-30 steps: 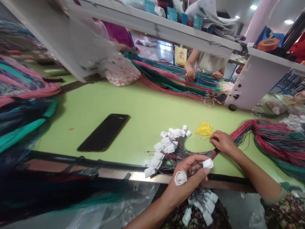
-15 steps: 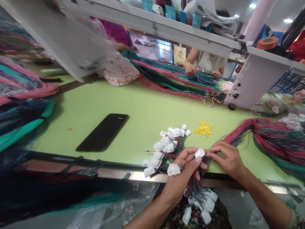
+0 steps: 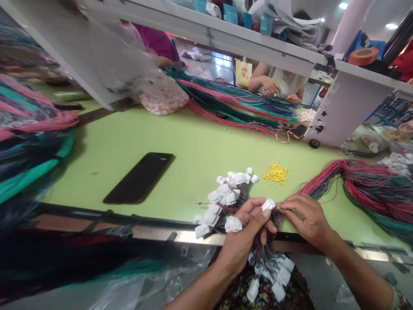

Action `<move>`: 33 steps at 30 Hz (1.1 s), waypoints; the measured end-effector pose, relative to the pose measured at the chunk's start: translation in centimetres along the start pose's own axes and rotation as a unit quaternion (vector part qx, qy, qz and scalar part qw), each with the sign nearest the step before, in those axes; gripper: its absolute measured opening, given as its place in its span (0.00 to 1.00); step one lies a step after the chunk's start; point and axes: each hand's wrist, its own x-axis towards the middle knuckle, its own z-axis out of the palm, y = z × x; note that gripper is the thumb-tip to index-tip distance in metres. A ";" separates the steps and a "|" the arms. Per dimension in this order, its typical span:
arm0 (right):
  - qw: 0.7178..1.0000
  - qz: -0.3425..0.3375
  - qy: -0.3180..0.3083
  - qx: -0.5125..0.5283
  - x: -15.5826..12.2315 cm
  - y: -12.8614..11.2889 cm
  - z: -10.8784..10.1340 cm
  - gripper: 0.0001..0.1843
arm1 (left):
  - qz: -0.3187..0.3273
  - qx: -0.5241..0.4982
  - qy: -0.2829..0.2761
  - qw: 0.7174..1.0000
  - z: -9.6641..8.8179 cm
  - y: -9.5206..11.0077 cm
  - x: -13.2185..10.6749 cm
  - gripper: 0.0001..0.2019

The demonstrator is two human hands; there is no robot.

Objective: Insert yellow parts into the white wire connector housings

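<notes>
Looks like a factory workshop dealing in wiring, to judge by a long green counter (image 3: 200, 142) with a thick bundle of red and green wires (image 3: 371, 185) near the front edge on the right, a pink, teal and dark bundle (image 3: 35, 107) on the left, and more strands (image 3: 232, 103) along the far edge. By the front edge, holds a cluster of white connectors (image 3: 222, 196) and, farther in, a small heap of yellow pieces (image 3: 276, 173). Above, carries a white shelf (image 3: 219, 38) with orange tape (image 3: 363, 56). Across the far edge, takes in a co-worker in a pale top (image 3: 285, 84), another person in purple (image 3: 156, 41), and ceiling lights (image 3: 391, 26).
</notes>
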 end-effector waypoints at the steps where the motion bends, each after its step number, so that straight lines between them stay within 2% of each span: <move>1: 1.000 0.011 -0.001 0.009 0.0 0.0 0.0 0.06 | -0.002 0.002 -0.001 1.000 0.0 0.0 0.0 0.17; 5: 0.998 0.041 -0.017 0.052 0.2 0.1 -0.1 0.05 | -0.008 0.004 -0.008 1.000 0.0 0.0 0.1 0.18; 9: 0.998 0.002 -0.038 0.058 0.2 0.4 -0.1 0.08 | -0.015 0.007 -0.013 1.000 -0.1 0.0 0.1 0.16; 11: 0.997 0.006 -0.022 0.076 0.1 0.5 -0.2 0.08 | -0.010 0.011 -0.020 1.000 -0.2 -0.2 0.1 0.15; 15: 0.979 0.095 0.048 0.173 -0.2 -0.2 -0.2 0.07 | 0.053 0.021 -0.020 0.998 -0.4 -0.8 0.1 0.12; 18: 0.948 0.174 0.075 0.255 -0.4 -1.1 0.0 0.06 | 0.096 0.027 -0.019 0.995 -0.7 -1.3 0.1 0.09; 21: 0.917 0.224 0.087 0.318 -0.5 -1.9 0.4 0.04 | 0.113 0.029 -0.028 0.993 -0.9 -1.6 0.1 0.09; 25: 0.896 0.246 0.091 0.357 -0.8 -2.2 0.9 0.04 | 0.132 0.040 -0.039 0.990 -1.0 -1.8 0.1 0.10; 33: 0.900 0.254 0.078 0.345 -1.3 -2.1 0.9 0.07 | 0.167 0.067 -0.059 0.982 -1.1 -2.0 0.3 0.12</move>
